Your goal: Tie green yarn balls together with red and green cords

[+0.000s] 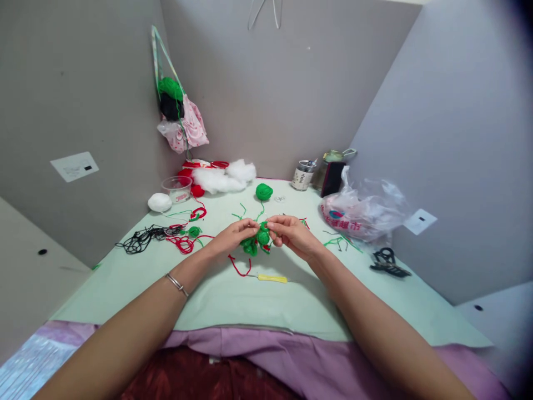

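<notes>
Both hands meet over the middle of the table around a green crocheted piece (262, 238) with some red on it. My left hand (238, 232) pinches its upper left side between thumb and fingers. On the upper right, my right hand (290, 233) pinches it too, fingers curled. A strand of green yarn runs from behind the piece to a green yarn ball (264, 192). Just below the hands lies a crochet hook with a yellow handle (272, 278), beside a loose red yarn end (240, 271). The exact spot under the fingertips is too small to make out.
Black cord (145, 240) and red yarn (183, 244) lie tangled at left, near a white yarn ball (159, 202) and clear tub (178, 191). White stuffing (225, 176) sits behind. At right are a plastic bag (362, 214), black hair clip (389, 263) and tin (302, 175).
</notes>
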`<state>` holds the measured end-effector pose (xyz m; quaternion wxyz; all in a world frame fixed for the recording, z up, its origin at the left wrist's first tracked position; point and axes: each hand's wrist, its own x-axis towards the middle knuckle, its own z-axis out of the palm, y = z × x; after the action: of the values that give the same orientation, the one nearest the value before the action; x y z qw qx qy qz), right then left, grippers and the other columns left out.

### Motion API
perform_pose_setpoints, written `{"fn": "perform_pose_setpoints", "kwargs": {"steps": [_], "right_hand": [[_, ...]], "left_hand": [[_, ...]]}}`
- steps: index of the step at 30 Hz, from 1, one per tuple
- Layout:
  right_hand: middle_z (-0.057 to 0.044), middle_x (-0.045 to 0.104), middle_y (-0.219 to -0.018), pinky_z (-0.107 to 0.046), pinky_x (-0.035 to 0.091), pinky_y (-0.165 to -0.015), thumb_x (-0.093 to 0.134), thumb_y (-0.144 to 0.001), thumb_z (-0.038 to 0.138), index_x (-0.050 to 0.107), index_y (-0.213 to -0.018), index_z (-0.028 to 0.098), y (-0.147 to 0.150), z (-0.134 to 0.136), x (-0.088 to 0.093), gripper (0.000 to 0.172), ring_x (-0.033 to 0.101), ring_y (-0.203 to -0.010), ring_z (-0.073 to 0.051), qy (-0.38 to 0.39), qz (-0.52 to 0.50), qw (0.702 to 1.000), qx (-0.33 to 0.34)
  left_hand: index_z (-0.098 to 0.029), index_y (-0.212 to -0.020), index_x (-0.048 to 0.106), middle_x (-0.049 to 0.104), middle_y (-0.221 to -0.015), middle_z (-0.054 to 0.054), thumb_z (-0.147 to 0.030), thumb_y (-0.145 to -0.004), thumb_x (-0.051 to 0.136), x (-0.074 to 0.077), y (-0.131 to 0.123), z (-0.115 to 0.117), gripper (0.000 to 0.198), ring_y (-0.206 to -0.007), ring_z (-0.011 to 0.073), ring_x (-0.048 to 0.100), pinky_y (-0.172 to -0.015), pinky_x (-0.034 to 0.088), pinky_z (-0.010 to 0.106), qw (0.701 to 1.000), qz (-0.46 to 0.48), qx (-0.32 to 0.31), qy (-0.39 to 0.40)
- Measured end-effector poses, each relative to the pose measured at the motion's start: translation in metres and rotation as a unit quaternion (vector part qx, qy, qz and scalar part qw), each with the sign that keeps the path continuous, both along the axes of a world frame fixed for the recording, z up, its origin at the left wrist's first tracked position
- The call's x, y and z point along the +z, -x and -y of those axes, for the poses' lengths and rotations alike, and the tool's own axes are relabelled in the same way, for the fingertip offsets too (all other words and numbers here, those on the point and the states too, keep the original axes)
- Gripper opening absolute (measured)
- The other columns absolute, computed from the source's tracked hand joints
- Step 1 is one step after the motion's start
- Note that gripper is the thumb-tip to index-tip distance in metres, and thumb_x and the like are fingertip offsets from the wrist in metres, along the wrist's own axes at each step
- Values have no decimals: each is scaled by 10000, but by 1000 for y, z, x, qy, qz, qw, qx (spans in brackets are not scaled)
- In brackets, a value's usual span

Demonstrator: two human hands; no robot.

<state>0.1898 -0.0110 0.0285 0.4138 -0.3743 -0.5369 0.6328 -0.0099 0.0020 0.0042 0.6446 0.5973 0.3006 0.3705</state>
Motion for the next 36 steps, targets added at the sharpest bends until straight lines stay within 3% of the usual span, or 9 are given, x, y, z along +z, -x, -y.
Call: {"fn": "perform_pose_setpoints", "kwargs": {"steps": [8,14,23,29,36], "right_hand": [[37,594,-593,-197,358,-456,824,-661,387,678,-828,142,-6,-6,1,331,467,-446,-48,-13,-7,999,-52],[35,604,-596,-207,359,-469,818,-657,410,664,-835,150,-8,-9,-3,351,476,-456,-56,-25,12,997,-74],[27,604,-587,-216,362,-476,805,-658,429,665,-824,148,-8,-11,-5,355,476,-461,-64,-63,33,992,-106],[31,610,-602,-222,372,-488,793,-671,439,636,-866,166,-8,-11,-7,370,487,-466,-71,-68,42,990,-114],[28,575,-622,-222,384,-514,787,-677,453,637,-736,164,-6,-5,1,331,463,-507,-66,-85,38,986,-135]], "left_hand": [[-151,-908,677,683,-877,71,-419,-843,654,7,4,1,277,-797,151,630,-713,462,241,998,38,-35,47],[-155,-949,708,730,-949,101,-352,-788,737,2,7,-3,256,-910,197,676,-830,486,301,993,59,-55,81],[-165,-991,755,739,-1036,108,-303,-750,773,-2,5,-6,278,-983,214,668,-918,467,327,997,35,-42,53],[-163,-1022,759,734,-1069,122,-301,-743,779,-3,5,-7,311,-951,213,672,-881,472,317,997,21,-44,54],[-155,-1055,752,725,-1108,121,-326,-776,749,-2,5,-5,327,-1019,223,659,-934,455,319,998,17,-35,54]]}}
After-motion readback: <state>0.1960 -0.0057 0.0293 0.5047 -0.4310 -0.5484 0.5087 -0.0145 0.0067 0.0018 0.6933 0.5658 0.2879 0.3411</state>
